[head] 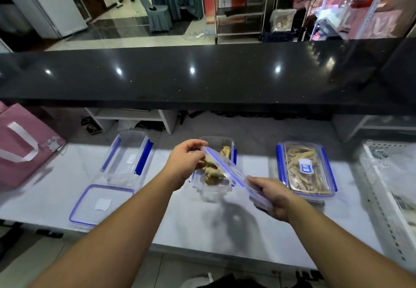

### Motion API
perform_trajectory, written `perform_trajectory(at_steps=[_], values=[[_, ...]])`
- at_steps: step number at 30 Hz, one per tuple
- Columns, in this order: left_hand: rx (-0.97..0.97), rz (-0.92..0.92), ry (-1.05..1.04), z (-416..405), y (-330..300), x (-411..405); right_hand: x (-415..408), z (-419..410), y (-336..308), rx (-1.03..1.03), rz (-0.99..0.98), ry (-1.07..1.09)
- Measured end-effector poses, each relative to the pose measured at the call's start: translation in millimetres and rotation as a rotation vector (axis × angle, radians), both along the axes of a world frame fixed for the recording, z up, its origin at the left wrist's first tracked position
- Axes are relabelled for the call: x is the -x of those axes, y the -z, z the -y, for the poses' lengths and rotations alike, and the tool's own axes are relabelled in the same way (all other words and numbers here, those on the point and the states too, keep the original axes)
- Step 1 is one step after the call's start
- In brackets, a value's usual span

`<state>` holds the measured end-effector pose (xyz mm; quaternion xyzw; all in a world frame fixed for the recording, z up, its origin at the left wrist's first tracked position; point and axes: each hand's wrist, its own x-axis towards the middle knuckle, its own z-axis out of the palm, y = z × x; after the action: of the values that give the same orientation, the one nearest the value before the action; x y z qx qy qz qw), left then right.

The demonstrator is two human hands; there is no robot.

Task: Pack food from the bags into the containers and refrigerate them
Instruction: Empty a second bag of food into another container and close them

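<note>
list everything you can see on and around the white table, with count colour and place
middle container: 1, clear with blue clips, table centre, brown food pieces inside, open
held lid: 1, clear with blue seal, tilted over the middle container, gripped at both ends
right container: 1, clear with blue clips, table right, lid on, tan food strips inside
empty container: 1, clear with blue clips, table left, open
loose lid: 1, clear with blue seal, flat on the table in front of the empty container
pink bag: 1, pink with white handle, far left
white table: 1, white, foreground
black counter: 1, black, behind the table
left hand: 1, holds the lid's far end
right hand: 1, holds the lid's near end
</note>
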<state>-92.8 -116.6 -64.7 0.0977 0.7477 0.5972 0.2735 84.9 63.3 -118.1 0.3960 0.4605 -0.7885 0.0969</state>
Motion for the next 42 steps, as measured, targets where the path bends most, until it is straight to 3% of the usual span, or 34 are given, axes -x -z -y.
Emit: perform_trajectory(at_steps=[4, 9, 16, 25, 33, 42], values=[[-0.027, 0.272, -0.116, -20, -1, -13, 8, -12, 11, -0.258, -0.05, 0.181], [0.134, 0.395, 0.017, -26, 10, -13, 28, -16, 16, -0.396, -0.071, 0.254], [0.256, 0.195, -0.007, -24, 32, 28, 61, -6, 20, -0.726, 0.085, 0.095], [0.559, -0.19, 0.129, -26, 51, 63, 104, 8, 33, -0.95, 0.263, -0.044], [0.628, -0.222, 0.145, -17, 69, 77, 131, 19, 37, -1.048, 0.404, -0.149], [0.591, -0.162, 0.211, -16, 84, 82, 131, 13, 39, -1.025, 0.368, -0.161]])
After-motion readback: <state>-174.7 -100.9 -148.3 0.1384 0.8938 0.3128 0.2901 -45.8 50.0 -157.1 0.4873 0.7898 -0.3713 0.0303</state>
